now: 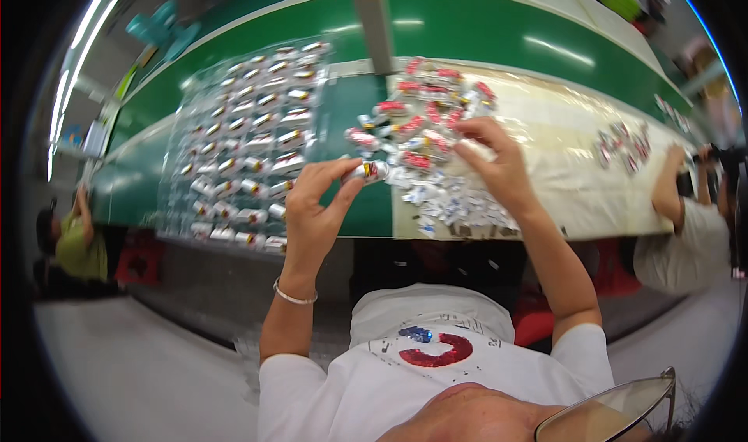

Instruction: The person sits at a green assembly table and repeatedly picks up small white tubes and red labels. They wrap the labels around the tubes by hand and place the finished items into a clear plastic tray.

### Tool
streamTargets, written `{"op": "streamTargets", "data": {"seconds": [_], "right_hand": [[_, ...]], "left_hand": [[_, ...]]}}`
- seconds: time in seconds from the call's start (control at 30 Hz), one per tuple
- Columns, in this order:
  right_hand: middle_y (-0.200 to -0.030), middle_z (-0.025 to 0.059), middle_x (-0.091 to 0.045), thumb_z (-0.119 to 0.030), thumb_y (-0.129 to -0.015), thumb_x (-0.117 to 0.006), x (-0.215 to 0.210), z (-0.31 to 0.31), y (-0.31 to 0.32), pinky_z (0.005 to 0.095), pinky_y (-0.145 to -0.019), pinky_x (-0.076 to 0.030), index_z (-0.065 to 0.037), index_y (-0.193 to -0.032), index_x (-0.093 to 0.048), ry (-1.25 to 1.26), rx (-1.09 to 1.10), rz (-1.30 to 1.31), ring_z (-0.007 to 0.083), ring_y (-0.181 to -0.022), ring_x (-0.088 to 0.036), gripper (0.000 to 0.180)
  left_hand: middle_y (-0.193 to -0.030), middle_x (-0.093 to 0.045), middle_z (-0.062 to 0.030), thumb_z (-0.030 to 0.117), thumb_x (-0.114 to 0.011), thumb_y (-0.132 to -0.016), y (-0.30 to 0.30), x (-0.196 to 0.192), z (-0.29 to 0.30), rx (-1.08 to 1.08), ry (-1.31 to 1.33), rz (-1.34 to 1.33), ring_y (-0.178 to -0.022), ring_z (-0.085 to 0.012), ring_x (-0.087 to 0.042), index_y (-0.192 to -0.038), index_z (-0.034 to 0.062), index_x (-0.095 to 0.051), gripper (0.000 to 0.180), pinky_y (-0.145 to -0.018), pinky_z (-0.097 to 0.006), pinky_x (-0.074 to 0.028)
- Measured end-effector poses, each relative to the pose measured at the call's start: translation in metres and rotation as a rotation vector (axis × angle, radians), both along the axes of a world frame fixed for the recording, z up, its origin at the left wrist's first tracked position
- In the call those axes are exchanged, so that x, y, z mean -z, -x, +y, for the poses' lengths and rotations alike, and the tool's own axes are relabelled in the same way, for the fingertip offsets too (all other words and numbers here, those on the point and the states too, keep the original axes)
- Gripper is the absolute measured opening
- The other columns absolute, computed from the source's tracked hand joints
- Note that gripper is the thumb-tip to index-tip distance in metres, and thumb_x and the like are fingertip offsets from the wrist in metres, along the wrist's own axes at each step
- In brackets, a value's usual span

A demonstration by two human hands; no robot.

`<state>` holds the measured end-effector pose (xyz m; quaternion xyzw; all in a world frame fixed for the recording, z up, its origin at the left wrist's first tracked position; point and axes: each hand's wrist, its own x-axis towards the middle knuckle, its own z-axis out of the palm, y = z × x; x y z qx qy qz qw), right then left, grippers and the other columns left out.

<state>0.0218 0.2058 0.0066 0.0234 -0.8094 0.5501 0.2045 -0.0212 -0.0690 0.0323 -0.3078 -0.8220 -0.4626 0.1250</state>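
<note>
My left hand [313, 198] pinches a small, shiny, rounded piece [372, 171], silver-white with red and yellow marks, between thumb and fingers above the green tabletop. Its exact kind is too small to tell. My right hand [500, 165] hovers at the right edge of a pile of red, white and silver pieces [421, 115], thumb and forefinger apart, nothing visible between them. Below that pile lie many small white and bluish scraps [448, 204]. To the left, a clear plastic tray [175, 142] carries rows of similar silver pieces.
The green table [362, 220] has a cream sheet [545, 162] over its right part. A metal post [372, 21] rises beyond the pile. Another small heap [623, 146] lies farther right. A person in white [686, 243] sits at right, another in green [82, 247] at left.
</note>
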Motion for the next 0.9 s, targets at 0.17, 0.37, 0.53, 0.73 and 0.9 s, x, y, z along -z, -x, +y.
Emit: {"op": "streamTargets", "data": {"seconds": [0.17, 0.37, 0.53, 0.73, 0.9], "right_hand": [[-0.112, 0.0144, -0.059, -0.008, -0.081, -0.068, 0.025, 0.056, 0.027, 0.0338, -0.088, -0.047, -0.001, -0.107, -0.065, -0.53, 0.208, 0.025, 0.0281, -0.102, -0.059, 0.027], [-0.103, 0.0128, -0.056, -0.002, -0.081, -0.066, 0.033, 0.065, 0.024, 0.0326, -0.081, -0.047, 0.002, -0.096, -0.06, -0.493, 0.199, -0.051, 0.0241, -0.089, -0.058, 0.016], [-0.097, 0.0098, -0.057, -0.004, -0.081, -0.068, 0.029, 0.064, 0.017, 0.0306, -0.077, -0.047, 0.001, -0.098, -0.06, -0.483, 0.297, -0.079, 0.019, -0.082, -0.055, 0.019], [-0.087, 0.0052, -0.062, -0.009, -0.084, -0.068, 0.028, 0.079, 0.015, 0.0275, -0.071, -0.046, 0.0, -0.101, -0.063, -0.458, 0.351, -0.32, 0.0131, -0.072, -0.053, 0.02], [-0.086, 0.0038, -0.063, -0.01, -0.088, -0.065, 0.037, 0.092, 0.014, 0.0255, -0.073, -0.047, 0.0, -0.101, -0.064, -0.322, 0.31, -0.235, 0.0108, -0.076, -0.056, 0.017]], "left_hand": [[-0.089, -0.068, -0.0019, 0.01, -0.067, -0.087, 0.036, -0.004, -0.073, -0.323, -0.174, -0.301, -0.073, -0.007, -0.06, -0.107, 0.0049, -0.071, 0.021, -0.062, -0.021, -0.047], [-0.085, -0.07, -0.0047, 0.008, -0.066, -0.085, 0.092, 0.027, -0.216, -0.677, -0.002, -0.048, -0.077, -0.0092, -0.064, -0.108, 0.004, -0.07, 0.024, -0.067, -0.025, -0.051], [-0.093, -0.07, -0.0074, 0.003, -0.064, -0.082, 0.124, 0.054, -0.306, -0.808, 0.074, 0.018, -0.081, -0.0167, -0.067, -0.104, 0.0063, -0.07, 0.023, -0.073, -0.029, -0.052], [-0.102, -0.064, -0.0076, 0.0, -0.061, -0.08, 0.14, 0.045, -0.318, -0.641, 0.413, 0.116, -0.09, -0.0265, -0.064, -0.097, 0.0054, -0.068, 0.02, -0.079, -0.035, -0.051], [-0.113, -0.063, -0.0086, 0.0, -0.06, -0.079, 0.156, 0.04, -0.316, -0.588, 0.663, 0.156, -0.103, -0.0307, -0.061, -0.101, 0.0085, -0.068, 0.025, -0.089, -0.038, -0.049]]}}
